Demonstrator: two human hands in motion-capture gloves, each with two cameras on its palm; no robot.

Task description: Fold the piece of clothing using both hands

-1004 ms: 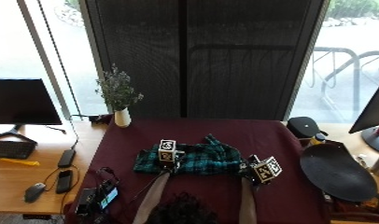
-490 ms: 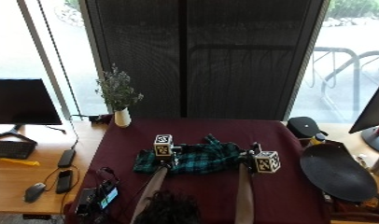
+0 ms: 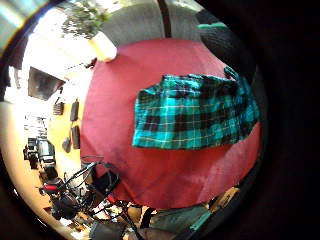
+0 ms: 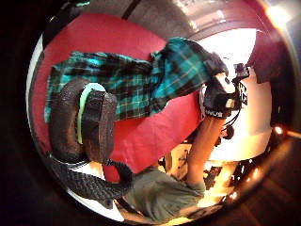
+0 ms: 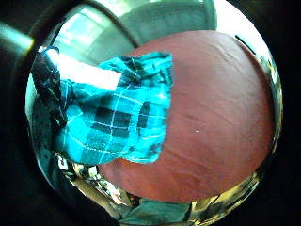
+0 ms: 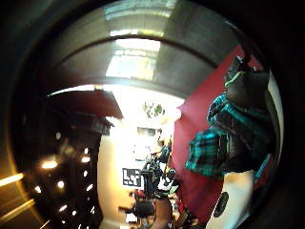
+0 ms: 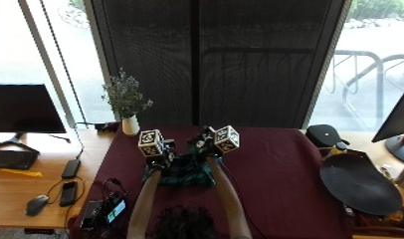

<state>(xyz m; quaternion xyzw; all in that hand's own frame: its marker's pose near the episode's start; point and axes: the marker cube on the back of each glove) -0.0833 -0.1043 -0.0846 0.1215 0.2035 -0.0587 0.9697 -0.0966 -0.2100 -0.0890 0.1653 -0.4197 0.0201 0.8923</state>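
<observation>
Both hands [image 7: 189, 152] pinch the plaid garment [image 7: 182, 174] over a maroon tablecloth [image 7: 281, 184] beside windows.

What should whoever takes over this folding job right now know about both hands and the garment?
Right hand: pinches one end of the green plaid cloth garment, raised off the dark red table.
Left hand: over the garment's other end; its grip cannot be seen.
Done: one end is lifted and drawn in toward the middle; the rest lies on the table.
Left: lay that end over, flatten it, and finish the fold.
</observation>
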